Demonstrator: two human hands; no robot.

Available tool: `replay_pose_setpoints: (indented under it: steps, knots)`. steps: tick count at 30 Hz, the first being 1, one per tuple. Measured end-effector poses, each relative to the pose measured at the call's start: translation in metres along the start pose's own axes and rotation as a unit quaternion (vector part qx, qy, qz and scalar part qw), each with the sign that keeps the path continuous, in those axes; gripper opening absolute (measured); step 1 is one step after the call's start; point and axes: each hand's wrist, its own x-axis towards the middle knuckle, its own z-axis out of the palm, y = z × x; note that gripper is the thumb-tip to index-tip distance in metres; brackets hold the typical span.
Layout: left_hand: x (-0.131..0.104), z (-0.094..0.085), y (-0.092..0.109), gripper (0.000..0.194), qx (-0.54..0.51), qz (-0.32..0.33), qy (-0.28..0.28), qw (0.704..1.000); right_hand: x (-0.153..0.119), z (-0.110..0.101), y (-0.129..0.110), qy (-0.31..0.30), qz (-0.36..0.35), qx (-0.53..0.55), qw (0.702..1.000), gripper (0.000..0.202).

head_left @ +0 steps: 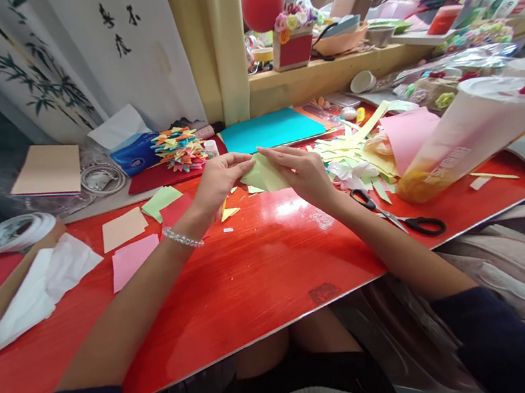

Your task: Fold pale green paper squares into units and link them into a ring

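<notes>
A light green paper (263,173) is held just above the red table (239,295), between both hands. My left hand (222,180) pinches its upper left edge between thumb and fingers. On the other side, my right hand (303,172) grips the upper right part, with the fingers lying along the paper. A faint crease runs down the sheet. Left of the hands lie a peach square (124,228), a pink square (134,261), a green square (160,202) and a red one (177,213), partly behind my left forearm.
Scissors (398,216) lie right of my right forearm, near a large tilted cup (475,135). Behind are paper strips (356,149), teal sheets (274,129) and a cluster of folded paper (180,150). White tissue (40,290) lies at left.
</notes>
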Motion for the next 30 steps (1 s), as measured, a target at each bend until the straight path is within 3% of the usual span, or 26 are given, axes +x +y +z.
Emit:
replay_pose_setpoints:
  steps: [4,9,11,13,17,19,30]
  knots:
    - [0.0,-0.002,-0.001,0.012,0.001,-0.001,-0.006,1.0,0.003,0.001,-0.004,-0.008,0.065,0.13,0.989,0.028]
    - [-0.002,-0.002,0.001,0.011,0.018,-0.004,-0.007,1.0,0.004,0.002,-0.003,0.026,0.18,0.32,0.93,0.029]
    - [-0.002,-0.002,0.002,0.011,0.037,0.002,-0.009,0.999,0.004,0.001,-0.003,0.016,0.213,0.372,0.903,0.04]
    - [-0.001,-0.004,0.002,0.011,0.046,0.013,-0.018,0.999,0.005,-0.002,-0.003,-0.018,0.25,0.406,0.879,0.045]
    - [0.001,-0.006,0.001,0.013,0.064,0.028,-0.042,0.997,0.007,-0.009,-0.006,-0.145,0.283,0.439,0.84,0.035]
    - [0.002,-0.007,0.0,0.013,0.08,0.027,-0.049,0.995,0.006,-0.01,-0.007,-0.176,0.288,0.436,0.834,0.032]
    - [0.001,-0.007,-0.004,0.013,0.118,0.038,-0.087,0.989,0.004,-0.004,0.0,-0.179,0.316,0.393,0.845,0.024]
